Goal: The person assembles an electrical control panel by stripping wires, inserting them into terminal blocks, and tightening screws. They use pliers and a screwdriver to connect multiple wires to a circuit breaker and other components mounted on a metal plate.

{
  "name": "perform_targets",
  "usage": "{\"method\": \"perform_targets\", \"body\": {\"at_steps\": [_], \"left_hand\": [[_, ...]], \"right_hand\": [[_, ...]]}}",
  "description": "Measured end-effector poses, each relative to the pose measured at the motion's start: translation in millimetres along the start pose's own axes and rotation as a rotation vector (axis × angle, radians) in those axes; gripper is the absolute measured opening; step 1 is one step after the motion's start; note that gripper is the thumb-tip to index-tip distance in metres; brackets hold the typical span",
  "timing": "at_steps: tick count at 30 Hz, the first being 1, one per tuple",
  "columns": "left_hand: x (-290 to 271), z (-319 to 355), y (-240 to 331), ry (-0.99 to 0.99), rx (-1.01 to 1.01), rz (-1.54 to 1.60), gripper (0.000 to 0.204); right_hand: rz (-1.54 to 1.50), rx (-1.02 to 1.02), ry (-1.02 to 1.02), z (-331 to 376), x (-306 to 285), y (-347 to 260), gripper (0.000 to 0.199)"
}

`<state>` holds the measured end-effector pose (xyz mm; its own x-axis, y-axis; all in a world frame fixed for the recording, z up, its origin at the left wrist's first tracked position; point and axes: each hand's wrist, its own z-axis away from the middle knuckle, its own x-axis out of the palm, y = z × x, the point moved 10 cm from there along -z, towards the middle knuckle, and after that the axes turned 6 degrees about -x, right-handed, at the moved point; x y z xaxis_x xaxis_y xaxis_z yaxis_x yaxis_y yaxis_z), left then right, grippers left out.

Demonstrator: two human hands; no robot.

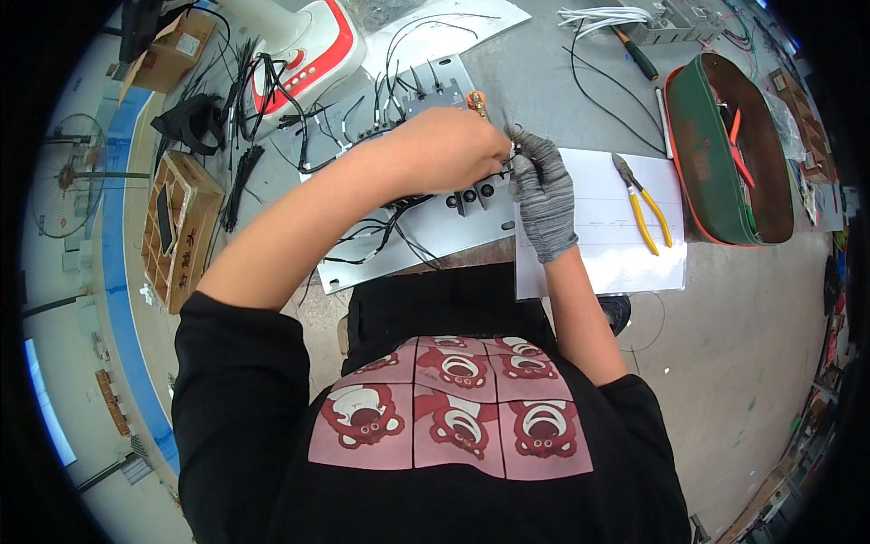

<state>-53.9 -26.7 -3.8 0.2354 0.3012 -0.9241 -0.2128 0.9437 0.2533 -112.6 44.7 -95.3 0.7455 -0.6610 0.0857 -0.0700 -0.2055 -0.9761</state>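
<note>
My bare left hand [453,150] is over the metal plate [362,270] that carries an assembly of black wires and parts. Its fingers are closed in a pinch, turned toward my right hand; what they grip is hidden. My right hand [545,195], in a grey knitted glove, is just beside it with thumb and fingers pressed together. A small dark and shiny piece shows between the two hands, too small to name. Below them, round black parts [469,195] stand on the plate. An orange and yellowish object [478,102] shows just past my left hand.
Yellow-handled cutting pliers [643,204] lie on white paper sheets [594,263] at the right. Farther right stands an open green tool bag [702,172] with red-handled tools. A white and red machine base [335,45], bundles of black cable ties [241,186] and a wooden box [181,227] are at left.
</note>
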Motion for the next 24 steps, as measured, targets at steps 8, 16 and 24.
{"method": "perform_targets", "body": {"at_steps": [8, 16, 24], "left_hand": [[-53.1, -24.8, -5.4, 0.218, 0.184, -0.040, 0.015], [1.1, -4.8, -13.0, 0.069, -0.038, 0.037, 0.014], [-48.8, -10.1, 23.0, 0.234, 0.175, -0.292, 0.006]], "right_hand": [[0.334, -0.346, -0.073, -1.1, 11.7, -31.5, 0.012], [-0.046, 0.012, 0.062, 1.5, 0.5, -5.0, 0.021], [0.402, -0.336, -0.044, -0.3, 11.0, -28.5, 0.016]]}}
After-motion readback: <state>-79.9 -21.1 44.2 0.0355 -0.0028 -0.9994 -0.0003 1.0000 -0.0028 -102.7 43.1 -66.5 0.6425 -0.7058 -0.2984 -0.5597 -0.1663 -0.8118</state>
